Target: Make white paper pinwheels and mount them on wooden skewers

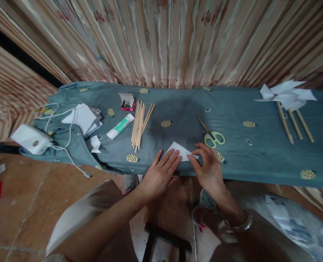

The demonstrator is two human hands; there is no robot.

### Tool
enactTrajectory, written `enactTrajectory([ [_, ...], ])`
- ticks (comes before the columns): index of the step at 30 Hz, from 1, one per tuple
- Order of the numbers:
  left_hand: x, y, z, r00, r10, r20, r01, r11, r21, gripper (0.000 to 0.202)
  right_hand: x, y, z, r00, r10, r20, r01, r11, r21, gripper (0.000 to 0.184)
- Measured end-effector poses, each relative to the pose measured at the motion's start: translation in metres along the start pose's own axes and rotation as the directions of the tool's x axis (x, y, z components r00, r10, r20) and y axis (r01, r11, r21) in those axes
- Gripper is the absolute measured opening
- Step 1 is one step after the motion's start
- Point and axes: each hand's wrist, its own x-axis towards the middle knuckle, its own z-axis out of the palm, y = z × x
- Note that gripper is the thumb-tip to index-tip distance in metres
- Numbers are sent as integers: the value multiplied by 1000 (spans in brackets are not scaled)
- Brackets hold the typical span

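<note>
A white paper folded into a triangle (179,150) lies near the front edge of a table covered with blue-green cloth (183,109). My left hand (160,174) rests flat on the paper's left corner, fingers stretched out. My right hand (208,165) presses its fingertips on the paper's right corner, fingers bent and close together. Green-handled scissors (212,135) lie just beyond my right hand.
A bundle of wooden sticks (140,123), a glue tube (120,126), a small box of pins (127,102) and a stack of white paper (82,118) lie left. Finished paper pinwheels on sticks (287,97) lie far right. A white device with cables (30,139) sits at the left end.
</note>
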Motion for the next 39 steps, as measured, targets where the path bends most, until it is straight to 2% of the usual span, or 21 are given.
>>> enactTrajectory([
  [8, -35, -21, -3, 999, -35, -26, 37, 997, 67, 58, -5, 13, -9, 999, -27, 23, 27, 1000, 14, 12],
  [15, -55, -27, -6, 997, -73, -20, 75, 992, 104, 57, -3, 15, -12, 999, -25, 27, 23, 999, 48, 14],
  [20, -50, -25, -12, 994, -72, -86, 79, 994, 78, 51, -1, 10, -16, 998, -23, 57, 16, 993, 117, 21],
  [30, -33, -27, -26, 982, -76, -174, 71, 997, -35, 32, 1, 1, -6, 996, -22, 87, 11, 993, 118, 26],
  [35, -28, -26, -29, 980, -83, -179, 79, 996, -27, 31, 2, 0, -6, 994, -20, 108, 5, 991, 134, 18],
  [39, -26, -26, -31, 981, -82, -178, 79, 997, -20, 31, 2, -2, -6, 994, -9, 112, -8, 990, 143, 20],
])
